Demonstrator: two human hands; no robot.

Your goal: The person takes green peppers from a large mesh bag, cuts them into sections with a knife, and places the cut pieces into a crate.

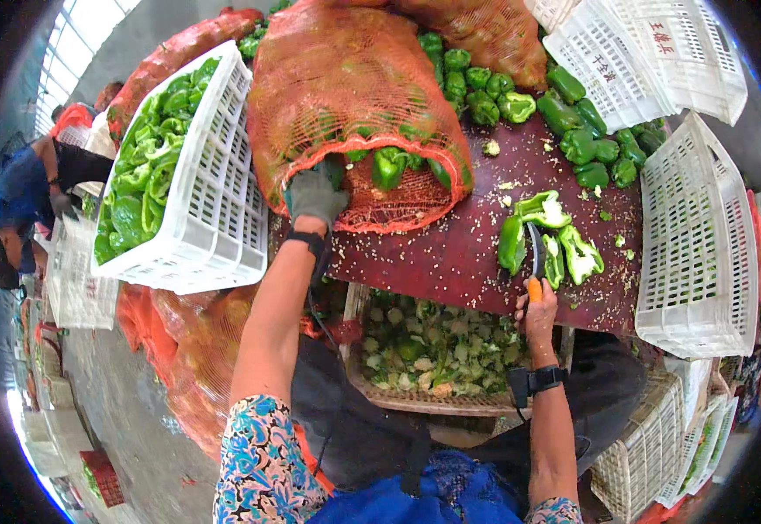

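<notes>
My left hand (318, 199), in a grey glove, reaches into the mouth of an orange mesh sack (354, 87) lying on the dark red tabletop (380, 266). Its fingers are hidden inside, beside whole green bell peppers (388, 168). With my right hand (539, 316) I grip a knife (534, 289) by its orange handle at the table's near edge. The dark curved blade points away from me, among cut pepper pieces (581, 256). A larger cut piece (542, 210) rests just beyond the blade tip. Pale seeds are scattered around them.
A white crate (214, 183) full of cut peppers stands tilted at the left. More whole peppers (577, 144) lie at the back right, next to an upright white crate (695, 244). Below the table edge, a bin (424, 400) holds pepper scraps. Another person (27, 188) works at far left.
</notes>
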